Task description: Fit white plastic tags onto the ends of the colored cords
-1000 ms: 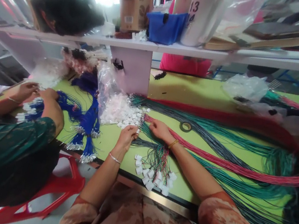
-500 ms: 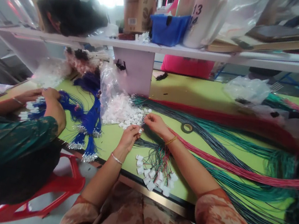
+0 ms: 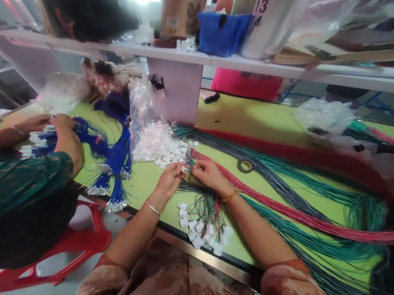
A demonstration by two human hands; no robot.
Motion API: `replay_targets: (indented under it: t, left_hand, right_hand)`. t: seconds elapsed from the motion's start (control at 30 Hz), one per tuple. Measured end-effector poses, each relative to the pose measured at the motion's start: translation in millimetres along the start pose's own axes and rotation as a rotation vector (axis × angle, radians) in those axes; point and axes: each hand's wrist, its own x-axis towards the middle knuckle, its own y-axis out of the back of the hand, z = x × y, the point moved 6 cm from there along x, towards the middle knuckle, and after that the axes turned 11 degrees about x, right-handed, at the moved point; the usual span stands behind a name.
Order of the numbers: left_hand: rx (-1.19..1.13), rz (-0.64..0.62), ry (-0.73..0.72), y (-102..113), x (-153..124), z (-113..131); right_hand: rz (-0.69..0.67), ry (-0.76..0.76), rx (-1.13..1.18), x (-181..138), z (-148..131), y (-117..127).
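Note:
My left hand point(image 3: 171, 178) pinches a small white connector housing point(image 3: 185, 168) at its fingertips. Close on its right, my right hand point(image 3: 207, 173) is closed in a pinch near the housing; a wire seems to be between its fingers, though it is too thin to see clearly. Just behind both hands lies a pile of loose white connector housings point(image 3: 161, 147). The ends of a red wire bundle point(image 3: 267, 199) reach to my right hand. In front of my hands, finished-looking wires with white connectors point(image 3: 205, 234) spread near the table edge.
Green and black wire bundles point(image 3: 290, 176) run across the table to the right, with a roll of dark tape point(image 3: 244, 166) among them. On the left, a co-worker's hands point(image 3: 50, 124) handle blue wires point(image 3: 116, 154). A shelf point(image 3: 211, 60) holds a blue bin point(image 3: 221, 33) and a white jug point(image 3: 268, 23).
My right hand has drawn back from the wire ends beside the pile and come down level with my left hand. The left hand stays nearly in place. The whole view has shifted slightly.

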Motion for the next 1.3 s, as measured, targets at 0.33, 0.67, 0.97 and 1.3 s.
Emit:
replay_targets:
  t: [0.33,0.67,0.97,1.3]
  left_hand:
    - [0.084,0.048,-0.091,-3.3,0.0,-7.3]
    - [0.088,0.062,-0.051,-4.0,2.3,-14.8]
    - [0.082,0.087,-0.007,2.7,2.7,-13.5]
    - [0.094,0.067,-0.018,-0.5,0.1,-10.4]
  right_hand:
    - [-0.008,0.017,-0.128,-6.1,-13.6,-9.3]
    - [-0.067,0.052,-0.242,-5.8,-8.2,-9.5]
    - [0.114,-0.201,-0.708,40.2,27.2,40.9]
    - [0.056,-0.123,-0.684,39.4,11.3,48.6]
